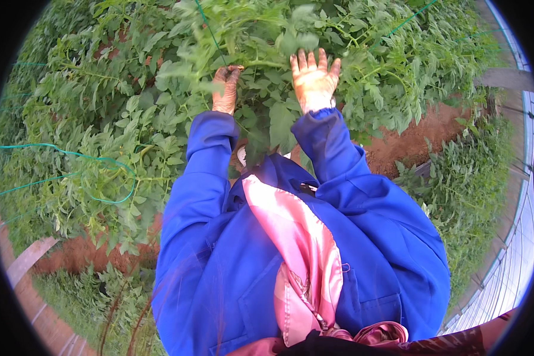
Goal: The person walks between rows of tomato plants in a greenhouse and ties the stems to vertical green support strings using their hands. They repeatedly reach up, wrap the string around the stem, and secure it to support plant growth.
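Observation:
My left hand (225, 89), with soil-dark fingers, is pinched together where a taut strand of green twine (210, 32) comes down to its fingertips. A pale green tomato stem (264, 63) runs sideways from beside those fingertips. To the right, my right hand (316, 79) is spread with its fingers apart, against the tomato leaves (281, 122), and nothing shows in it. Leaves above both hands are blurred, and one blurred leaf partly covers my left hand.
Dense tomato plants (129, 111) surround both hands. Loose green twine (115, 201) loops over plants at the left. Reddish soil (405, 142) lies between rows. A grey post or board (507, 79) stands right, near translucent sheeting (511, 262). Part of a white shoe (241, 155) shows below.

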Tool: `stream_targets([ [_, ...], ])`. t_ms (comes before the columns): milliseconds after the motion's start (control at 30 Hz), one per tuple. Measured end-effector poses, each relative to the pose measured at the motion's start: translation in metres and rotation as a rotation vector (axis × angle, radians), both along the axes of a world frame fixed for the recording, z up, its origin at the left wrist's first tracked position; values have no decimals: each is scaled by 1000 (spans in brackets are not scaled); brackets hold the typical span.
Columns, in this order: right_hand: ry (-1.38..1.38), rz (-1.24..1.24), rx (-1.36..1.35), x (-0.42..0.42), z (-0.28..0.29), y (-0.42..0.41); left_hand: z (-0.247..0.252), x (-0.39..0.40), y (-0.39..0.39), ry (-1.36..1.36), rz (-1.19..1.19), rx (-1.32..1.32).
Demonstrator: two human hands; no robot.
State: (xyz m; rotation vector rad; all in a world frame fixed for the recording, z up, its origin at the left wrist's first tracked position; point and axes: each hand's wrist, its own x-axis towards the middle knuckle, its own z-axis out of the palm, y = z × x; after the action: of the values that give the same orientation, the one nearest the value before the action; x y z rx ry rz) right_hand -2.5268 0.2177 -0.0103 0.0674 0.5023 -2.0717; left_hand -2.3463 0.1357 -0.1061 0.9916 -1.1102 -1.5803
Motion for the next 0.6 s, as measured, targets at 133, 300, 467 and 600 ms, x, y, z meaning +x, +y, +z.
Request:
stream_targets([
  [133,289,224,258,28,-21,84,-13,6,-9,-21,307,-58],
  [300,657,529,65,73,21,113,-38,20,-8,330,276,98],
  [467,667,595,26,109,40,38,-59,14,7,587,74,118],
  [600,328,593,248,132,14,-10,-63,-3,15,614,82,161],
])
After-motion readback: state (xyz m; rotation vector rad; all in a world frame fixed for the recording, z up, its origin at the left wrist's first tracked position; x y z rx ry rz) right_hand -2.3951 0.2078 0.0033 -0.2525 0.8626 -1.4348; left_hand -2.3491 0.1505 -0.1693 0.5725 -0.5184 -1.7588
